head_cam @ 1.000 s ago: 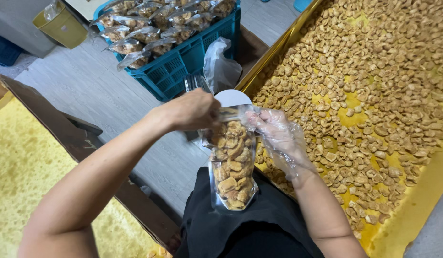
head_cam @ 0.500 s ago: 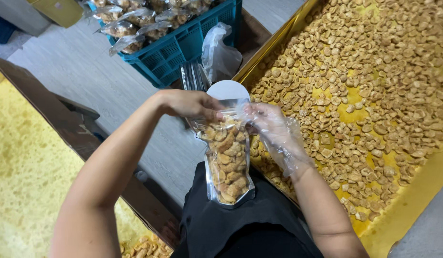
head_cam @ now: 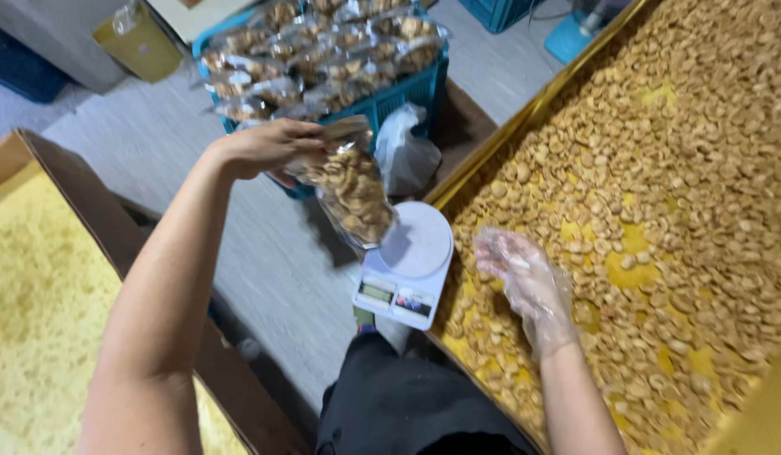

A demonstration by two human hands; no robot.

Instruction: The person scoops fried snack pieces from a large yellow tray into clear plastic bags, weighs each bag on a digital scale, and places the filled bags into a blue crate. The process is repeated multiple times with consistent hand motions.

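The bag (head_cam: 350, 190), clear plastic and nearly full of pale brown snack pieces, hangs tilted in the air above the far left edge of the scale (head_cam: 405, 266), its bottom corner just over the round white pan. The left hand (head_cam: 268, 147) grips it by the top, fingers curled shut around the bag's upper edge, wrist bent, forearm stretched out long from the lower left with the elbow low and the hand raised toward the crate (head_cam: 382, 97).

The right hand (head_cam: 521, 274), in a thin clear glove, holds nothing. It hovers palm down with fingers loosely spread and slightly curled, just over the snacks (head_cam: 660, 194) at the near left edge of the tray (head_cam: 491, 147); whether the fingertips touch the pieces cannot be told. Its forearm comes up from the bottom edge of the view.

The scale is white with a small display at its near side and stands on the grey floor (head_cam: 154, 160), hard against the tray's left rim. The yellow tray fills the right side, heaped with loose pieces. A crumpled plastic bag (head_cam: 405, 156) lies just beyond the scale, against the blue crate, which is packed with filled bags. A cardboard box (head_cam: 45, 278) with yellow contents runs along the left.
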